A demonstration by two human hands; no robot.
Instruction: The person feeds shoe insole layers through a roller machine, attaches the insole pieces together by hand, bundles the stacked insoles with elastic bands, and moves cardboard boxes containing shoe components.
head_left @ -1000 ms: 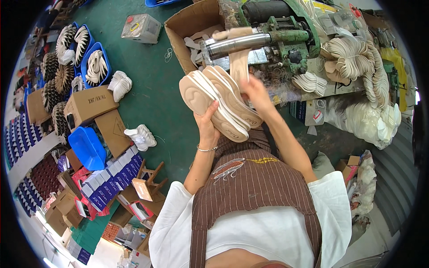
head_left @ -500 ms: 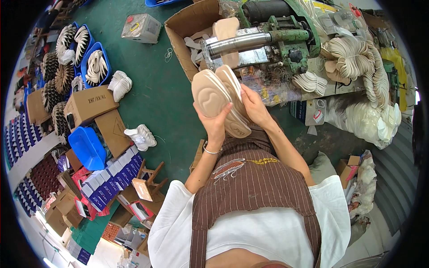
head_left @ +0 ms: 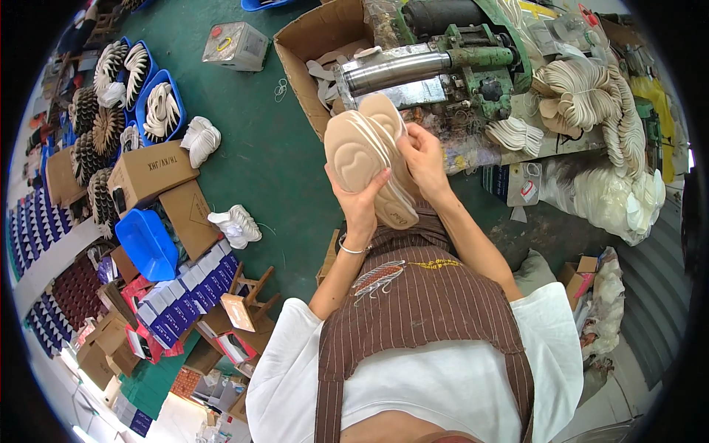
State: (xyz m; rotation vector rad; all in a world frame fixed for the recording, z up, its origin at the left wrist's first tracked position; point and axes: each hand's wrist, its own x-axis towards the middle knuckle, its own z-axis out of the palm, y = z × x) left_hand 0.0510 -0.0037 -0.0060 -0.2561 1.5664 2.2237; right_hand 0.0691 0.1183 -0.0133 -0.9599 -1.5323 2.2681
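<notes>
A small stack of beige, padded insoles (head_left: 353, 156) with white edges stands tilted in front of my apron. My left hand (head_left: 357, 207) is wrapped round its lower part, thumb across the front. On the right side of the stack, one insole (head_left: 379, 109) leans out a little from the others. My right hand (head_left: 426, 156) is closed at that insole's edge, thumb and fingers pinched together and the other fingers curled. Just beyond the stack is a green machine (head_left: 491, 63) with a shiny metal roller (head_left: 399, 71).
An open cardboard box (head_left: 303, 46) with pale pieces in it adjoins the machine. Bundled insoles (head_left: 580, 88) lie on the bench at right. A metal can (head_left: 235, 46), blue tubs (head_left: 146, 244) and cartons (head_left: 151, 171) stand on the green floor at left.
The insole lying across the roller is gone from there; only a small pale edge shows behind it. My right hand has changed from lying along the stack to pinching an insole's edge.
</notes>
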